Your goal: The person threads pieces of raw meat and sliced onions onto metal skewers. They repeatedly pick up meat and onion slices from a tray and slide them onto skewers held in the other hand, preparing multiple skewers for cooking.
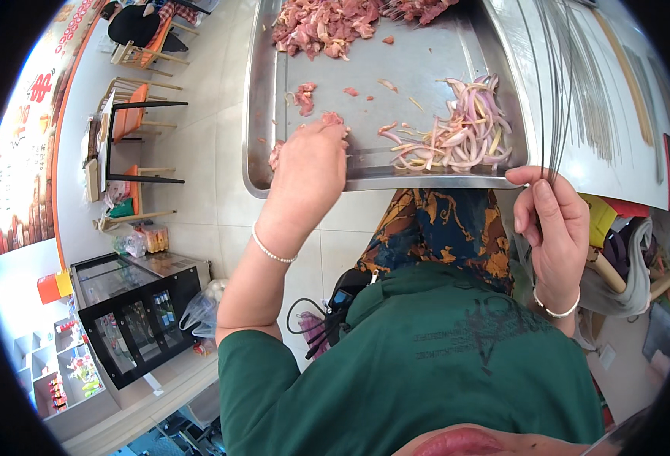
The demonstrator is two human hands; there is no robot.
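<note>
A large metal tray (pixel 403 57) lies before me. My left hand (pixel 314 159) reaches over its near left corner, fingers curled down on pieces of raw meat (pixel 332 118); whether they grip any is hidden. My right hand (pixel 554 214) is at the tray's near right corner, pinching several thin metal skewers (pixel 552 97) between thumb and fingers, their lengths pointing away from me. Sliced onion (pixel 466 131) is heaped inside the tray near that corner. A pile of cut raw meat (pixel 323 25) fills the far left part, with more meat (pixel 417 8) beside it.
More metal skewers (pixel 588 85) and a wooden stick (pixel 625 74) lie on the white table (pixel 625 171) right of the tray. Chairs (pixel 132 111) and a glass-fronted cooler (pixel 141 308) stand at left. A person (pixel 135 25) sits at the upper left.
</note>
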